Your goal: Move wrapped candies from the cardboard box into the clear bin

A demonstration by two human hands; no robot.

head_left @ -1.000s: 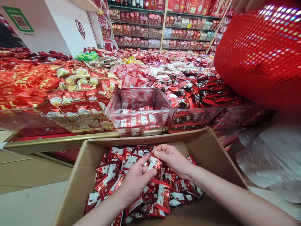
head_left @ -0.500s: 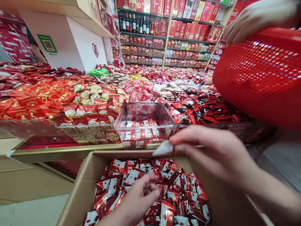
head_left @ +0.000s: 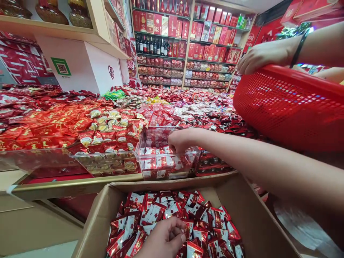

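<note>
Restocking step, near to far. Nearest me, my left hand [head_left: 163, 238] rests in the cardboard box [head_left: 258, 229], fingers curled loosely over the red-and-white sachets [head_left: 199, 218] heaped inside; whether it actually grips one I cannot tell, as the fingertips are buried in the pile. Beyond the box's far flap, my right hand [head_left: 180, 140] reaches over the front rim of the clear plastic bin [head_left: 161, 168] on the display surface [head_left: 75, 181], fingers bunched downward just above the sachets already lying there; whether a sachet is between them is hidden. The bin is only partly filled, so I judge the transfer from box to bin to be mid-course. The next move, as I read it, calls for a fresh pinch of sachets by the left hand, with the right drawn clear of the bin rim. Left of the bin lies a tray of durian sweets [head_left: 107, 138]; to the right, dark red wrappers [head_left: 228, 123]. Farther right, another person's hand [head_left: 264, 55] steadies a red mesh basket [head_left: 290, 107]. Shelves of boxed goods and bottles [head_left: 188, 36] close the background.
</note>
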